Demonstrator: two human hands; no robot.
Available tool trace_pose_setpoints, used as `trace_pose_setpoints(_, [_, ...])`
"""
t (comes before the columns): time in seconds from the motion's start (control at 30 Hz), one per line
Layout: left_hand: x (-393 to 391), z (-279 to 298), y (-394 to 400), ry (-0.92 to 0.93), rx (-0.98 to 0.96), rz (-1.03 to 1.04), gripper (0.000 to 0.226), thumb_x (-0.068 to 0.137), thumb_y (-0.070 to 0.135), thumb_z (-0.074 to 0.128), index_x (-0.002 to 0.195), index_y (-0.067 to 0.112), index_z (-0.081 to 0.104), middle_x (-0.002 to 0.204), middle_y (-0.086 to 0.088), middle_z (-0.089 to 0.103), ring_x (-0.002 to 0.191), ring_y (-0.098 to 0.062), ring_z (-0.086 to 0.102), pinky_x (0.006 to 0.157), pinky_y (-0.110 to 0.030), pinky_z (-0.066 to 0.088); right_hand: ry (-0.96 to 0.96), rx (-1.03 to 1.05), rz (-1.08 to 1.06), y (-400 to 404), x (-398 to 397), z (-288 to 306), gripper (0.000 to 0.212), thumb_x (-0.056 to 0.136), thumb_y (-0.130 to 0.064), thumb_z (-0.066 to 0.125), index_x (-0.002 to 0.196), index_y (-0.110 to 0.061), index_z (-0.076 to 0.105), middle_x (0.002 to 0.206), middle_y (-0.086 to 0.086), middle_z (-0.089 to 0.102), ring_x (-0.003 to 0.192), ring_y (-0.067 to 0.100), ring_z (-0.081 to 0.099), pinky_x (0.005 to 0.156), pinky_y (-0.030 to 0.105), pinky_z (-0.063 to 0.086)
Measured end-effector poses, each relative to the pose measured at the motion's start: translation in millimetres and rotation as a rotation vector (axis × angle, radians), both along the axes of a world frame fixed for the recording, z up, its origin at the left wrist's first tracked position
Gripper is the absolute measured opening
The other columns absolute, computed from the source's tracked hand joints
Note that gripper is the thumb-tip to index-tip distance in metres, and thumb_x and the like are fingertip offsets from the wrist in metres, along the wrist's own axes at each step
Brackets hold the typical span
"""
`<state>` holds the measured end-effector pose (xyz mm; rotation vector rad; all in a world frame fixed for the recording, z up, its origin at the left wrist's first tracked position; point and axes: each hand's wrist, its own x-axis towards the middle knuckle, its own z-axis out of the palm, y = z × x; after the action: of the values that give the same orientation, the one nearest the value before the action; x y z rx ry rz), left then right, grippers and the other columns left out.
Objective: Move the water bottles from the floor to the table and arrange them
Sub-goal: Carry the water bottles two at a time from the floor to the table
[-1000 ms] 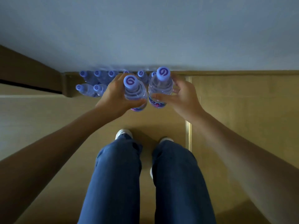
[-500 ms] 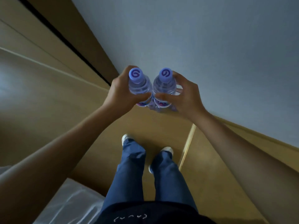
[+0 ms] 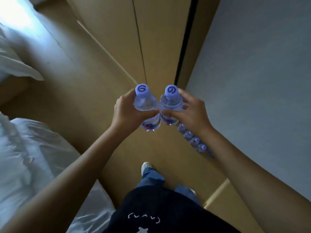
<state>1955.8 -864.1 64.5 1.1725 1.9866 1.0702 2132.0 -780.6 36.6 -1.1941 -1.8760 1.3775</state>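
Wooden floor (image 3: 94, 91) fills most of view; grey wall (image 3: 252, 81) to its right. White bedding (image 3: 25, 157) left of the floor, bare forearms reach over it. Dark shirt and jeans (image 3: 151, 178) at bottom. Row of bottles (image 3: 193, 140) stands on floor along the wall base, partly hidden behind right wrist. Left hand (image 3: 125, 113) fingers clamped round left bottle (image 3: 148, 103), right hand (image 3: 193, 113) fingers clamped round right bottle (image 3: 170, 105). Both bottles upright, held in air above the floor, sides touching, purple caps up.
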Motion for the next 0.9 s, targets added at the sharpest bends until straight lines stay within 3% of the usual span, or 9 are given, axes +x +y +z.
trace_pose_setpoints(0.1, [-59, 4, -12, 0.036, -0.017, 0.052, 0.035, 0.057, 0.042, 0.079, 0.084, 0.028, 0.064, 0.076, 0.007, 0.069, 0.072, -0.013, 0.065, 0.070, -0.034, 0.056, 0.008, 0.008, 0.094, 3, -66, 1, 0.061, 0.065, -0.030, 0.088, 0.120, -0.024, 0.065, 0.100, -0.012, 0.074, 0.095, 0.004, 0.069, 0.089, 0.043, 0.055])
trace_pose_setpoints(0.23, [-130, 6, -19, 0.062, -0.005, 0.131, 0.036, 0.058, 0.051, 0.074, 0.082, 0.027, 0.063, 0.072, 0.009, 0.066, 0.066, -0.008, 0.060, 0.069, -0.036, 0.054, 0.002, 0.000, 0.185, 13, -147, 2, 0.064, 0.064, -0.030, 0.089, 0.122, -0.022, 0.065, 0.104, -0.016, 0.071, 0.099, -0.004, 0.065, 0.091, 0.037, 0.055])
trace_pose_setpoints(0.33, [-182, 2, -17, 0.072, 0.023, 0.199, 0.037, 0.059, 0.048, 0.078, 0.085, 0.025, 0.064, 0.077, 0.005, 0.068, 0.073, -0.016, 0.065, 0.071, -0.044, 0.054, -0.004, -0.004, 0.265, 30, -204, 3, 0.061, 0.064, -0.028, 0.090, 0.120, -0.021, 0.067, 0.102, -0.011, 0.074, 0.096, 0.000, 0.067, 0.088, 0.039, 0.056])
trace_pose_setpoints(0.63, [-345, -20, 61, 0.082, 0.070, 0.383, 0.041, 0.058, 0.041, 0.081, 0.090, 0.021, 0.066, 0.082, 0.002, 0.070, 0.078, -0.023, 0.067, 0.071, -0.046, 0.054, 0.001, 0.033, 0.440, 137, -390, -3, 0.054, 0.065, -0.027, 0.089, 0.115, -0.023, 0.070, 0.094, -0.011, 0.075, 0.086, -0.002, 0.067, 0.082, 0.035, 0.059])
trace_pose_setpoints(0.9, [-501, 4, 164, 0.063, 0.151, 0.507, 0.044, 0.059, 0.026, 0.083, 0.098, 0.016, 0.065, 0.086, 0.000, 0.069, 0.081, -0.023, 0.066, 0.075, -0.047, 0.054, -0.013, 0.101, 0.590, 258, -568, 21, 0.056, 0.067, -0.027, 0.087, 0.119, -0.026, 0.067, 0.094, -0.019, 0.071, 0.088, -0.008, 0.063, 0.083, 0.031, 0.057])
